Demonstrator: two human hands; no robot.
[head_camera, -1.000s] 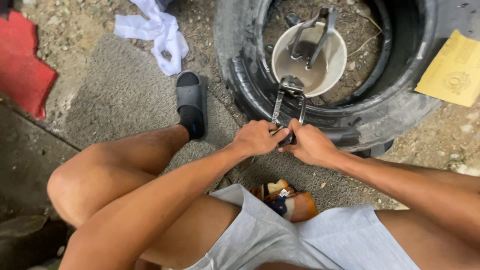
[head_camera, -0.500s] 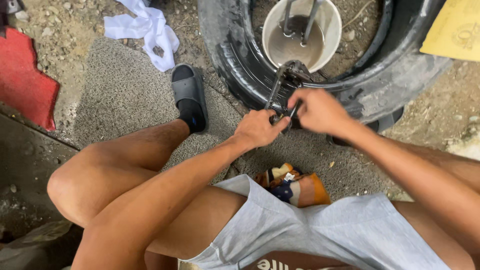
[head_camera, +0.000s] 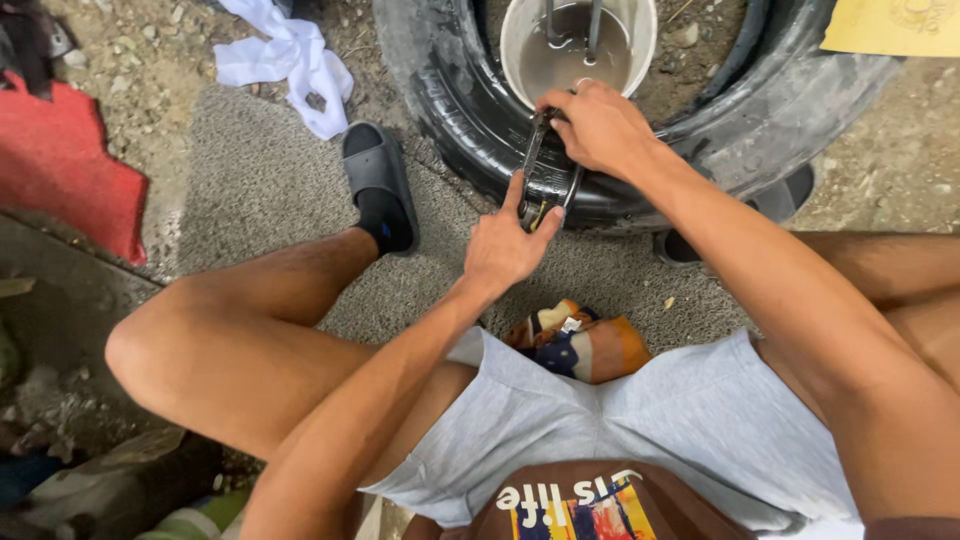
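Seated person, viewed from the head camera, works at the near sidewall of a black tyre (head_camera: 470, 130) lying flat on gravelly ground. A metal clamp tool (head_camera: 545, 185) with 2 handles stands against that sidewall, between the hands. The right hand (head_camera: 598, 128) grips the tool's upper end, fingers curled closed over it. The left hand (head_camera: 505, 245) touches the lower end, thumb and forefinger spread on either side, remaining fingers folded. A white bucket (head_camera: 640, 30) of murky water sits inside the tyre, 2 metal tools standing in it. A black slide sandal (head_camera: 378, 185), white rag (head_camera: 290, 60) and red mat (head_camera: 70, 180) lie to the left.
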